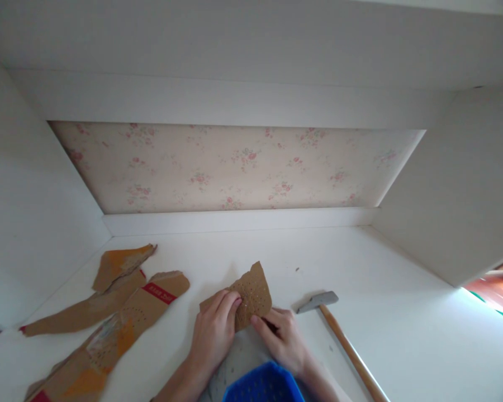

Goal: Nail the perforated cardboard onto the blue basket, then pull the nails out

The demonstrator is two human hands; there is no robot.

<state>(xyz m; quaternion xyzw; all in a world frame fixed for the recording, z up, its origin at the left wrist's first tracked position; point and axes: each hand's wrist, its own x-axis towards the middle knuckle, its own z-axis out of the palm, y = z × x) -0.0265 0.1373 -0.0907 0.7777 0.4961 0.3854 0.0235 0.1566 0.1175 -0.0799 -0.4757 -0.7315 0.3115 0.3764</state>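
Between my hands is a brown piece of cardboard (255, 287) with a ragged upper edge and many small holes or specks on its face. My left hand (213, 326) grips it from the left, fingers folded over the front. At its lower right corner, my right hand (284, 338) pinches the edge between thumb and fingers. Just below the hands, a blue plastic basket (268, 382) with a perforated bottom shows in part. To the right of my right hand lies a hammer (343, 335) with a grey metal head and a wooden handle.
Torn cardboard strips (146, 310) with orange and red marks lie on the left of the white surface (318, 257). White panels (436, 184) close in both sides and overhead. Floral wallpaper (243, 167) shows through the back opening. Small crumbs dot the surface.
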